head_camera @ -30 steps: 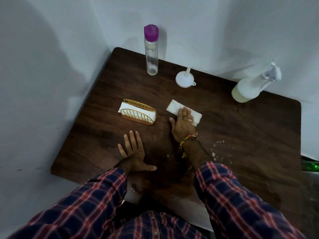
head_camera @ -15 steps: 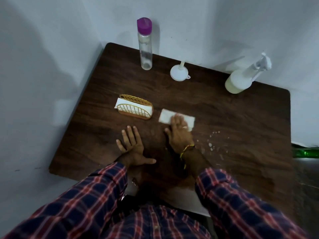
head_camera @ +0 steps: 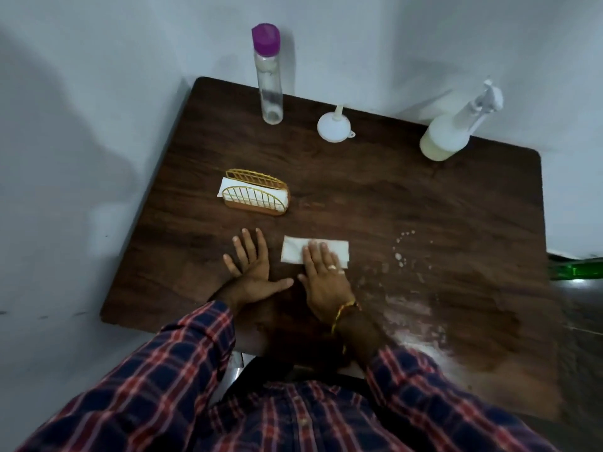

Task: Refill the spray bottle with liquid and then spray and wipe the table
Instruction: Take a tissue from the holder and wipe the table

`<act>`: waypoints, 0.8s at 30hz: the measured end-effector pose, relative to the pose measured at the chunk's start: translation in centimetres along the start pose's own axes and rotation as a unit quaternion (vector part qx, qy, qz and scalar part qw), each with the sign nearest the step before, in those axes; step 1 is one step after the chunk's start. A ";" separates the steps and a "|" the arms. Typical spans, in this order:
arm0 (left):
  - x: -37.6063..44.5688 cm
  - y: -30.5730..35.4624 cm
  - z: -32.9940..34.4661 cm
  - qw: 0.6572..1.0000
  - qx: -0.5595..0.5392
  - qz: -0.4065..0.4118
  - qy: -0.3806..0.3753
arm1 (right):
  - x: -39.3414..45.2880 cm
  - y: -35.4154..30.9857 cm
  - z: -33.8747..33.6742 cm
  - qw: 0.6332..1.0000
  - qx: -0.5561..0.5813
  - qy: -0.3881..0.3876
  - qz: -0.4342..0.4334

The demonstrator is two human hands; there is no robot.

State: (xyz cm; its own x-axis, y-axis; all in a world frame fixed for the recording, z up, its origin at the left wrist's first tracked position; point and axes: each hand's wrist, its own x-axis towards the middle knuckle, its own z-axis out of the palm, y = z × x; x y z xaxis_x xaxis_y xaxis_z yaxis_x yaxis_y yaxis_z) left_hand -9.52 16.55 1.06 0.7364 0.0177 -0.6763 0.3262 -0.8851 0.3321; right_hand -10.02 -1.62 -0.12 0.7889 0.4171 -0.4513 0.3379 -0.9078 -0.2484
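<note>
1. Two hands lie flat on the table, fingers straight, thumbs nearly meeting.
2. Right hand presses a white tissue, which sticks out past its fingertips and to both sides; nothing is gripped.
3. Left hand rests bare on the wood, just left of the tissue, holding nothing.
4. White droplets and smears lie right of the right hand.
5. Spray bottle stands far ahead to the right.
6. Funnel and purple-capped bottle stand far ahead.
7. Napkin holder sits just ahead of the left hand.
</note>
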 end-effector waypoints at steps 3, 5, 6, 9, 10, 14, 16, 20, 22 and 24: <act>-0.4 -1.7 -0.3 0.997 -0.059 0.049 0.019 | -0.6 1.9 0.1 0.997 0.020 0.047 0.057; -0.5 -2.1 -0.3 0.994 -0.087 0.059 0.023 | 1.0 3.2 -1.5 0.990 0.044 0.050 0.122; -0.4 -2.0 -0.2 0.994 -0.089 0.055 0.027 | 1.7 3.2 -2.4 0.989 0.041 0.034 0.138; -0.2 -1.3 0.0 0.996 -0.063 0.026 0.062 | 1.7 -0.2 -1.5 0.996 0.004 0.040 0.076; -0.3 -1.1 0.1 0.995 -0.048 0.022 0.080 | 0.4 -2.0 -0.4 0.999 -0.011 0.024 0.037; -2.5 -0.9 1.9 0.989 0.010 0.050 0.136 | -5.9 -4.6 3.3 1.000 -0.004 -0.024 -0.008; -3.6 -1.2 3.4 0.986 0.043 0.073 0.141 | -5.2 -2.9 2.9 0.998 0.014 0.014 0.067; -4.4 -1.4 5.5 0.983 0.055 0.097 0.149 | -2.4 -1.5 0.8 0.992 0.023 0.028 0.123; -4.7 -1.5 5.6 0.980 0.047 0.106 0.159 | -3.4 -3.2 2.6 0.996 -0.006 0.049 0.077; -4.7 -2.0 5.6 0.979 0.041 0.116 0.161 | -6.9 -4.8 5.0 0.999 -0.022 0.021 0.013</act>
State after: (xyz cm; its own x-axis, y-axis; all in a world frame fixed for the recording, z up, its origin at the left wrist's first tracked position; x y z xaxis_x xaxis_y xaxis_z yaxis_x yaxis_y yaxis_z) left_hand -16.97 15.67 -0.12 0.9380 -0.0535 -0.3424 0.0898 -0.9168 0.3891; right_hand -19.64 0.06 -0.10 0.8182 0.3919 -0.4207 0.3380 -0.9198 -0.1994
